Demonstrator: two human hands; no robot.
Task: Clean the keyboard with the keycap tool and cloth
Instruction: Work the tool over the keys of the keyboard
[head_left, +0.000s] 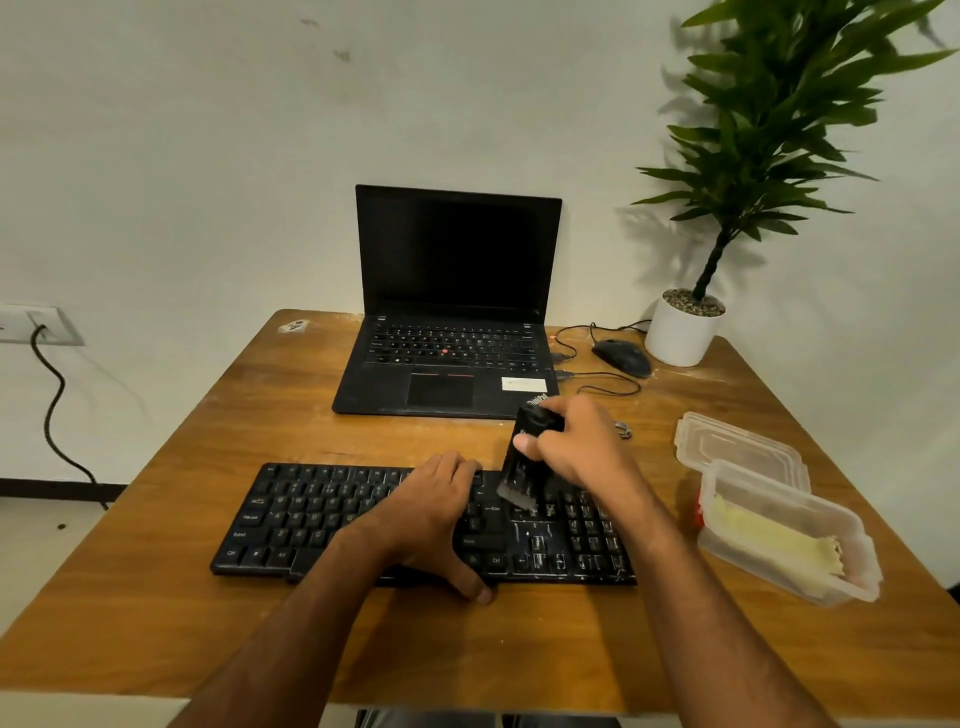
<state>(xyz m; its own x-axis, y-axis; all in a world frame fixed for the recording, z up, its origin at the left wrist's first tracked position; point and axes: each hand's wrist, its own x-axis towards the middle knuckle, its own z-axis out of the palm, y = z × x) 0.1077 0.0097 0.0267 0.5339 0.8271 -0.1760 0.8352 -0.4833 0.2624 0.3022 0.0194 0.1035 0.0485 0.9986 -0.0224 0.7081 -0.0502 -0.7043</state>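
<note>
Right hand (576, 441) brushing keyboard (311, 519), left hand (436, 514) bracing it.
Right hand is gripping a black brush tool (522, 462), bristles touching keys right of center; left hand is lying flat, fingers relaxed, over the keyboard's middle, thumb at its near edge. Keyboard is sitting lower center on the counter (519, 649). Clear container (784, 535) holding yellow cloth (774, 540) at right, its lid (737, 447) just behind; laptop (452, 291) upper center.

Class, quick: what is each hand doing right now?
Left hand: open, resting flat on the black keyboard.
Right hand: closed in a grip on the black brush tool, bristles down on the keys.
</note>
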